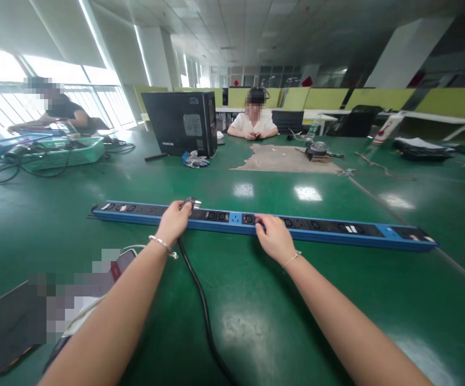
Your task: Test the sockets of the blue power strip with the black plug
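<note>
A long blue and black power strip (324,236) lies across the green table, with several sockets along its top. My left hand (175,221) is closed on a black plug (191,202), held over the strip left of its middle, metal pins pointing right. From below that hand a black cable (202,295) runs down to the bottom edge. My right hand (273,236) rests on the strip right of the blue socket (235,218); its fingers are bent together at the strip's top, and what they may hold is hidden.
A tablet (13,327) and a phone (126,262) lie at the lower left. Farther back are a green basket (75,154) of cables, a black computer case (184,123), gloves (195,159) and a cardboard sheet (289,159). Two people sit beyond.
</note>
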Demonstrator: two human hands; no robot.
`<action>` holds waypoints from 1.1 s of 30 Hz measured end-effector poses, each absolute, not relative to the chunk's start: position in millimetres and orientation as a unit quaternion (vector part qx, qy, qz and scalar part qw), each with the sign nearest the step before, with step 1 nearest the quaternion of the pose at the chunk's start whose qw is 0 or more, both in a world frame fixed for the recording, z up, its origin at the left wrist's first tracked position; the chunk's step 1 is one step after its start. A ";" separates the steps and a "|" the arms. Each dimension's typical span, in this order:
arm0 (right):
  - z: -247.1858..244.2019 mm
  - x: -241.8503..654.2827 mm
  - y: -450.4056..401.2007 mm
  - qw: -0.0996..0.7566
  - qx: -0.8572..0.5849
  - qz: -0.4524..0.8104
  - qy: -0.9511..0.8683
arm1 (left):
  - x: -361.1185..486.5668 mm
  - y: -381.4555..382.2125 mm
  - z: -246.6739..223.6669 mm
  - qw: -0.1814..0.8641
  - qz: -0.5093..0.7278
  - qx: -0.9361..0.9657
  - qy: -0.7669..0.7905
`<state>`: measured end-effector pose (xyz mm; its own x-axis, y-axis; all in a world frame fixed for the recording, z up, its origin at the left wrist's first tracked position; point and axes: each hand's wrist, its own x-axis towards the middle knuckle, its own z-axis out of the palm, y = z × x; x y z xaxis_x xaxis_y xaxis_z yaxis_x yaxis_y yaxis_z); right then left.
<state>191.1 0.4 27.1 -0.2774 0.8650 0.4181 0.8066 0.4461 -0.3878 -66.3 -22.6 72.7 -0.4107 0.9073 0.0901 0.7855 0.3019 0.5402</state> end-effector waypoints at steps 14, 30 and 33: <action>-15.6 244.7 9.7 0.289 -0.559 -0.076 -0.774 | -70.4 8.6 68.7 0.047 0.106 0.558 0.822; -19.4 243.9 10.6 0.294 -0.563 -0.078 -0.768 | -54.7 14.4 52.8 0.060 -0.002 0.568 0.821; -20.0 243.3 10.9 0.292 -0.565 -0.081 -0.768 | -54.8 18.7 57.8 0.068 -0.044 0.571 0.817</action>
<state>243.3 10.9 -20.0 -0.1919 0.8198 0.5395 0.9144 0.3490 -0.2051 -54.8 18.7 57.8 -0.3379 0.9271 -0.1621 0.9392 0.3434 0.0062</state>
